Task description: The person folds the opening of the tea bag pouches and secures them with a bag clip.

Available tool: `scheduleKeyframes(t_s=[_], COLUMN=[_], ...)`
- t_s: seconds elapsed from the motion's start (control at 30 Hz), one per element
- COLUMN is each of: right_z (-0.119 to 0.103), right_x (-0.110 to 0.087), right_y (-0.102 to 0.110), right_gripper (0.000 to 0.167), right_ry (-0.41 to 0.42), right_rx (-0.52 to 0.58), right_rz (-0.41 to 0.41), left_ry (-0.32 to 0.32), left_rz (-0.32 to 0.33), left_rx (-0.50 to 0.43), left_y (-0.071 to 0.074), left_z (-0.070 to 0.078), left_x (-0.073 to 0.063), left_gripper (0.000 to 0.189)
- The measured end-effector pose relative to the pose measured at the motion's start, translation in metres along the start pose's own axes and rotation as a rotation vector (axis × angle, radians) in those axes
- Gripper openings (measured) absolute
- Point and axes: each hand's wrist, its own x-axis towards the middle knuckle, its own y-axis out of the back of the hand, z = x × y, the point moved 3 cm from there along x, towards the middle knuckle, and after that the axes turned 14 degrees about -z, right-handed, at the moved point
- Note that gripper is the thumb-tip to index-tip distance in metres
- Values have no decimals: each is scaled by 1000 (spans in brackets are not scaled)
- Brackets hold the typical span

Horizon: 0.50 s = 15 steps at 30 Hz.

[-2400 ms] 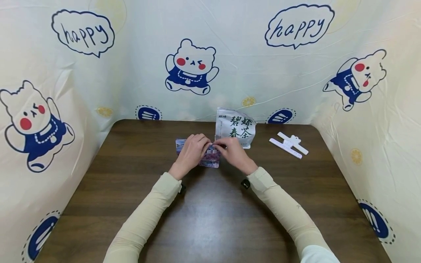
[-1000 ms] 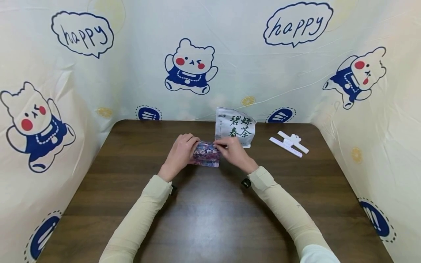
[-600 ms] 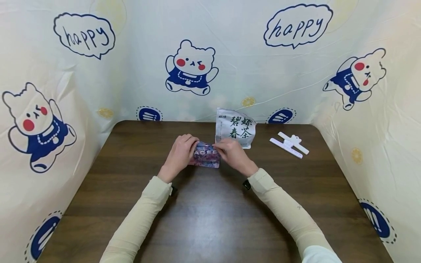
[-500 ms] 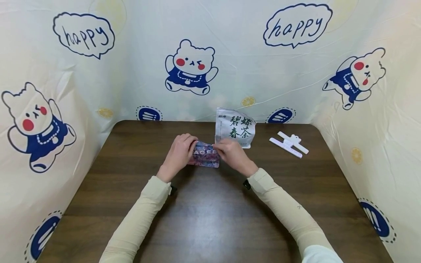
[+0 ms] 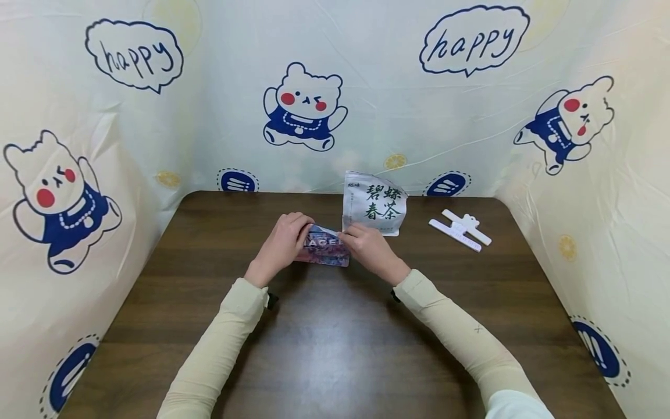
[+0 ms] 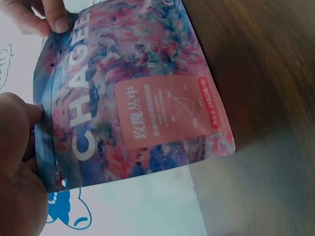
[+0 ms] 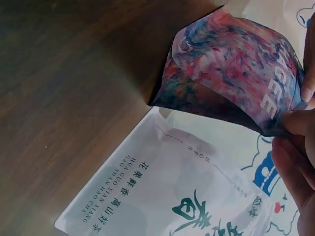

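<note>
A pink and blue tea pouch (image 5: 325, 250) marked CHAGEE stands on the table between the two hands. My left hand (image 5: 280, 243) pinches the left end of its top edge, thumb in front and the other fingers behind. The right hand (image 5: 370, 249) pinches the top right corner between thumb and fingers. In the left wrist view, the pouch front (image 6: 147, 88) faces the camera with its pink label. The right wrist view shows the pouch's side (image 7: 197, 98) bulging out toward its base. Whether the pouch's mouth is parted is hard to see.
A white tea bag (image 5: 361, 201) with green characters stands upright behind the right hand, close to the pouch. A white clip (image 5: 460, 230) lies farther right on the brown wooden table (image 5: 324, 349). A printed cloth (image 5: 230, 116) hangs around the back and sides.
My left hand has slid left along the pouch's top edge to its left end, uncovering the lettering. The right hand stays at the right corner, its fingers slightly shifted. The top edge now tilts more.
</note>
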Motion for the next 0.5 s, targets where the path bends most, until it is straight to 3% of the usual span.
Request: scheduleKeyframes(t_s=[0.27, 0.5], right_z=[0, -2], right_x=[0, -2], right_y=[-2, -6], right_gripper=[20, 15], right_ry=[-4, 4], right_rx=[-66, -83], right_rz=[23, 28], left_ry=[-21, -12], left_rz=[-9, 47], left_rx=[-19, -61], left_y=[-3, -8], left_z=[-1, -3], left_x=[1, 1], left_gripper=[20, 18])
